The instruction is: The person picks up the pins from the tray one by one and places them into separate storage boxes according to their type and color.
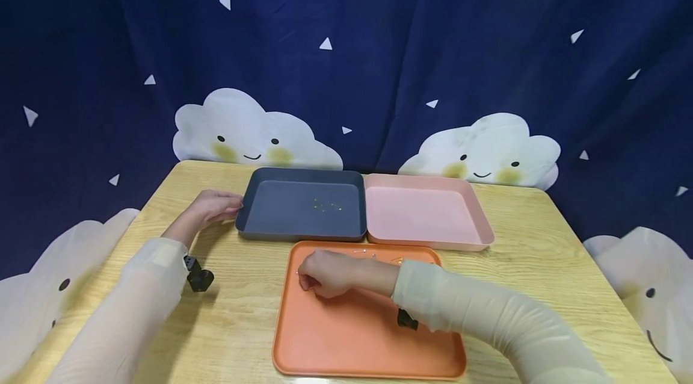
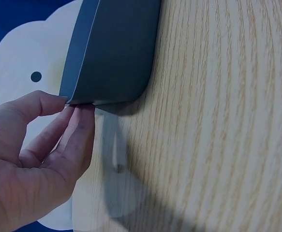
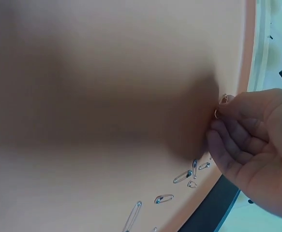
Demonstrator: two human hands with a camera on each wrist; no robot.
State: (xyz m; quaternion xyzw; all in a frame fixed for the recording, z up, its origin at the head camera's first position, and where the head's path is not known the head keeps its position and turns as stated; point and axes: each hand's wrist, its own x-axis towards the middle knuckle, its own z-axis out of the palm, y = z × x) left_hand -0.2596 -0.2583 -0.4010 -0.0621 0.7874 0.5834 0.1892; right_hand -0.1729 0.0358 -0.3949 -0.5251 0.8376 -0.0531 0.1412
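I count 3 trays on the wooden table [image 1: 233, 312]: a dark tray [image 1: 281, 209] at the centre of the head view, a pink tray [image 1: 422, 215] just right of it, and an orange tray [image 1: 373, 336] at the lower middle. At least 6 loose safety pins [image 3: 164, 198] lie in the orange tray, at the bottom of the right wrist view; 1 more is cut by the lower edge. In the dark tray, right of its middle, are several gold-coloured bits [image 1: 340, 209], too small to count surely.

There are 2 hands at work. The right hand [image 1: 327, 274] is curled, thumb tip and fingertips nearly together, pinching 1 small coppery pin [image 3: 216, 114], partly hidden by the fingers. The left hand [image 1: 215, 206] pinches the dark tray's rim at its left side, thumb at the edge and fingers against the outer wall.

The held pin sits at the right hand's fingertips, over the upper left of the orange tray; whether it touches the tray I can't tell. The loose pins lie lower left of that hand in the right wrist view.
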